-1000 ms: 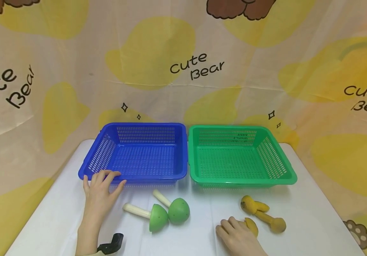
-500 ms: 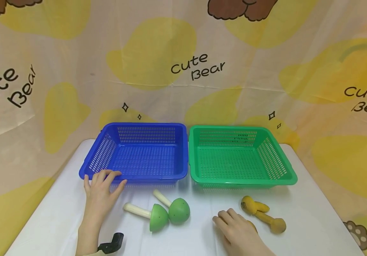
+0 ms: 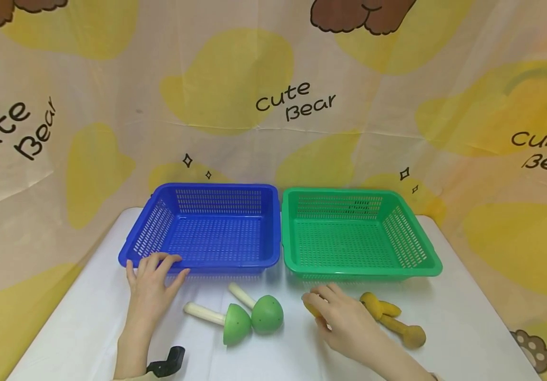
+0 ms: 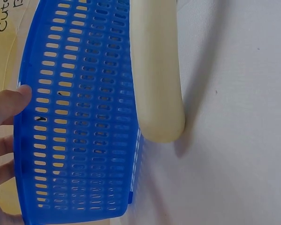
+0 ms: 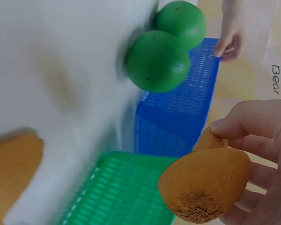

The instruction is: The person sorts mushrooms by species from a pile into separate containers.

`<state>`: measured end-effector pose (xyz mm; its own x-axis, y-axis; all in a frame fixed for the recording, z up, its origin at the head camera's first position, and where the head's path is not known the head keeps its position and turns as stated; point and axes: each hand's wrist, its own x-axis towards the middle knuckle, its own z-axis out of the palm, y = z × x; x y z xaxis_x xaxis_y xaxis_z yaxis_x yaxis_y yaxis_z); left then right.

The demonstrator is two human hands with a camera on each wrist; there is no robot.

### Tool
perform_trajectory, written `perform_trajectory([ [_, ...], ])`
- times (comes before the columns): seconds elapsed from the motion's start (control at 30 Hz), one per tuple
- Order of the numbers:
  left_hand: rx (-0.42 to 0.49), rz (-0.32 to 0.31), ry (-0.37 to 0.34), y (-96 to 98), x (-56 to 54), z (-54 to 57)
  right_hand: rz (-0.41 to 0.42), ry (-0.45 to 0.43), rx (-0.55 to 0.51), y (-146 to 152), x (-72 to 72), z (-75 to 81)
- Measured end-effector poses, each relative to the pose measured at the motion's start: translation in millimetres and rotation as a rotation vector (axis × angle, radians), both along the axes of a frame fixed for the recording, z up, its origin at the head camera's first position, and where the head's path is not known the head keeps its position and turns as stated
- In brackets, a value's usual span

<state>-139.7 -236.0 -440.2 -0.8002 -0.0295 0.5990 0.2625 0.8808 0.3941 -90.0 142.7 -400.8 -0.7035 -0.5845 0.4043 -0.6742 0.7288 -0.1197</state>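
Note:
My left hand point(image 3: 148, 293) holds the front left rim of a blue basket point(image 3: 230, 269). In the left wrist view, its thumb lies on the near side of the rim and the fingers go behind it. My right hand point(image 3: 347, 323) is above the table before the green basket point(image 3: 364, 273), pinching a yellow-brown toy mushroom point(image 5: 203, 183) by its stem; in the head view the hand mostly hides it. Two green-capped mushrooms, one left point(image 3: 237, 324) and one right point(image 3: 267, 315), lie between the hands with pale stems pointing to the back left.
Two more yellow-brown mushrooms, one behind point(image 3: 371, 305) and one in front point(image 3: 413, 336), lie touching right of my right hand. The baskets stand side by side at the back of the white table point(image 3: 292, 360). A printed curtain point(image 3: 235, 79) hangs behind them.
My right hand has lifted the yellow-brown mushroom off the table and moved it forward and left, toward the green basket's front. My left hand has stayed on the blue rim.

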Motion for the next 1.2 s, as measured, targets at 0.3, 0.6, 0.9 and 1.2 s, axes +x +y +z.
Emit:
perform_trajectory([
  [0.3, 0.014, -0.028, 0.029, 0.6, -2.6, -1.8, 0.015, -0.065, -0.03, -19, -25.3, 33.3],
  [0.6, 0.025, -0.051, 0.043, -0.3, -3.6, -1.2, 0.045, -0.119, -0.074, -47, -53.1, 56.9],
  [0.9, 0.023, -0.06, 0.052, -0.7, -3.1, 0.7, 0.064, -0.218, -0.068, -84, -87.2, 73.9],
  [1.2, 0.03, -0.075, 0.056, -1.0, -2.9, 0.4, 0.049, -0.249, 0.029, -120, -117.5, 79.2],
])
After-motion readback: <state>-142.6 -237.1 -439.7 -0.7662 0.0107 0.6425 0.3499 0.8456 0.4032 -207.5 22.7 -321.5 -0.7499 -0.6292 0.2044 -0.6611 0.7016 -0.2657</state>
